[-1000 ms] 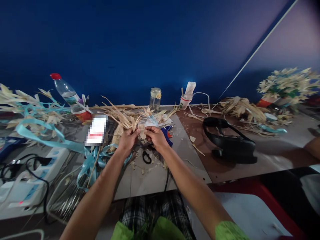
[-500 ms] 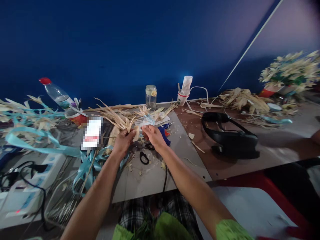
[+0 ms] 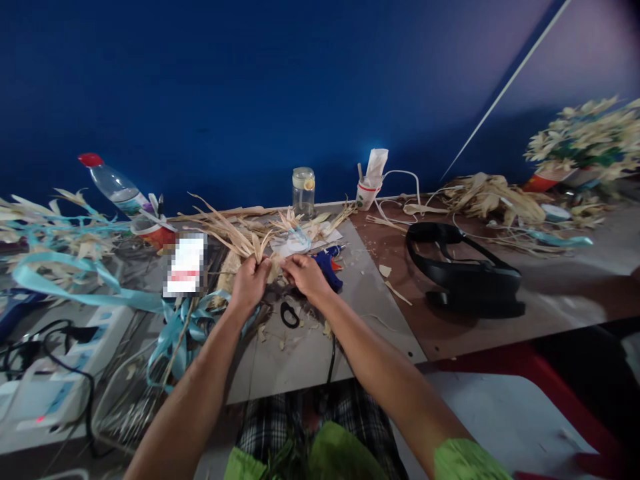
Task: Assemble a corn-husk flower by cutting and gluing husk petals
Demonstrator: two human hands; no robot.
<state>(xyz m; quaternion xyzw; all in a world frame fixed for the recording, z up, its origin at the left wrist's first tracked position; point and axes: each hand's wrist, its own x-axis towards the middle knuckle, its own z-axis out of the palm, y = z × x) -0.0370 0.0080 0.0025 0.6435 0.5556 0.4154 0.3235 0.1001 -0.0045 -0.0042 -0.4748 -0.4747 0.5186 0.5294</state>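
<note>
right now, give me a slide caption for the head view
Left hand holds a pale dry leaf, right hand close beside it, over a littered table with a glue gun.

A pale, thin piece of dried corn husk [image 3: 275, 269] spans the small gap between the hands, pinched by the left hand [image 3: 250, 285] and reaching the fingertips of the right hand [image 3: 304, 275]. Pointed, cream-coloured husk strips [image 3: 259, 247] fan upward just above the left thumb; whether they join the piece is unclear.
</note>
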